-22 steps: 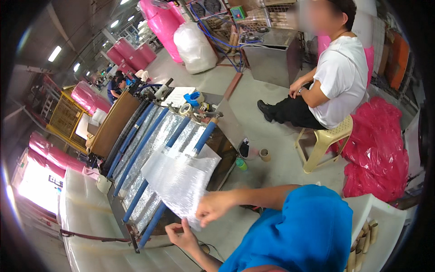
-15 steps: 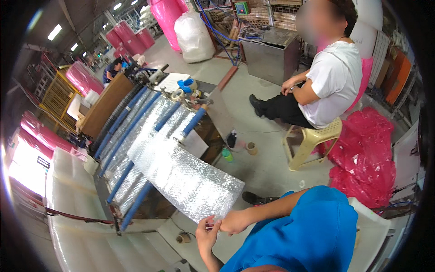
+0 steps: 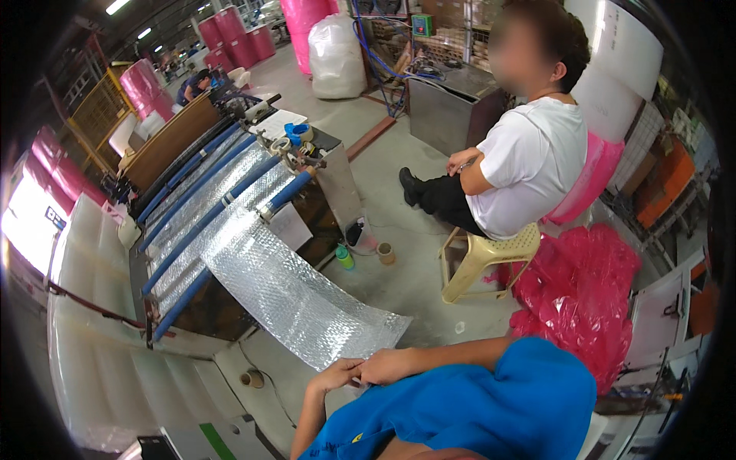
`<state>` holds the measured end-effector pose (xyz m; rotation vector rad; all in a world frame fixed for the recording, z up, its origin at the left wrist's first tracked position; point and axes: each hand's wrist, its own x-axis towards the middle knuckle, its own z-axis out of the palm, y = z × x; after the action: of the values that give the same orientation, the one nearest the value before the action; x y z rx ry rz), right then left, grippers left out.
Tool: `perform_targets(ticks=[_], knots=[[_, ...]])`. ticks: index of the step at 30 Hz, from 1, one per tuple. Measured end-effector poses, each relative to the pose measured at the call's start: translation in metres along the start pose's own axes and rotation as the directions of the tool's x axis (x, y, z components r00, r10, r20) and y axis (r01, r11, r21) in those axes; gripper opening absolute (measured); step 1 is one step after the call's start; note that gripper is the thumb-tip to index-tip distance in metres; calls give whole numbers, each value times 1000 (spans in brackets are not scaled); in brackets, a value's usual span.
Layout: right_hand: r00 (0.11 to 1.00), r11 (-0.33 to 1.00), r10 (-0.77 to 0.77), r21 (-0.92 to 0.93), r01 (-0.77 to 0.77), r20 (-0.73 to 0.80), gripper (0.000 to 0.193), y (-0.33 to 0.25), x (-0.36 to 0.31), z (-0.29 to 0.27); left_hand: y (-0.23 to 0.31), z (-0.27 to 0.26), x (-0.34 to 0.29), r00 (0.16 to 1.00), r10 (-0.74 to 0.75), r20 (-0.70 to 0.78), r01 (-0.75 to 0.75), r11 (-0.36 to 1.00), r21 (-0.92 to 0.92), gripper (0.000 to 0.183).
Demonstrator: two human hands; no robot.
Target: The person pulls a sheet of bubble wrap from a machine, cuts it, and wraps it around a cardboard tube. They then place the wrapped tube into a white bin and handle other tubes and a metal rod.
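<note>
A long sheet of clear bubble wrap (image 3: 295, 295) runs off a machine with blue rollers (image 3: 215, 211) and slopes down toward me. Its near end lies at my hands. My left hand (image 3: 337, 375) and my right hand (image 3: 389, 367) meet at that near edge, fingers closed on the sheet and touching each other. My right forearm comes in from the right above my blue shirt (image 3: 475, 410). My left arm is bent, with the elbow low.
A person in a white shirt sits on a yellow plastic stool (image 3: 483, 257) to the right. A heap of pink plastic (image 3: 579, 295) lies beside the stool. A green bottle (image 3: 345, 257) and a tape roll (image 3: 386, 252) stand on the floor. Pink rolls (image 3: 238, 38) stand far off.
The bubble wrap, first bunched up near my hands, is now drawn out long and flat toward me. My hands have dropped lower and come together at its end.
</note>
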<state>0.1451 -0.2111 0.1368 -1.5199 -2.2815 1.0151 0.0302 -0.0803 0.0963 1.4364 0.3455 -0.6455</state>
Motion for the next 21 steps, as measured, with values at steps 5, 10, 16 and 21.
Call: perform_targets(ticks=[5, 10, 16, 21], knots=[[976, 982, 174, 100, -162, -131, 18, 14, -89, 27, 10, 58, 60, 994, 102, 48, -104, 994, 37, 35], [850, 969, 242, 163, -186, -468, 24, 34, -175, 37, 36, 106, 107, 863, 395, -315, -324, 911, 253, 34], [710, 550, 653, 810, -206, -263, 28, 83, -194, 20, 118, 153, 128, 420, 669, -613, -88, 702, 707, 21], [649, 186, 758, 937, -297, 56, 22, 175, -180, 50, 120, 150, 149, 547, 634, -547, -271, 752, 601, 22]])
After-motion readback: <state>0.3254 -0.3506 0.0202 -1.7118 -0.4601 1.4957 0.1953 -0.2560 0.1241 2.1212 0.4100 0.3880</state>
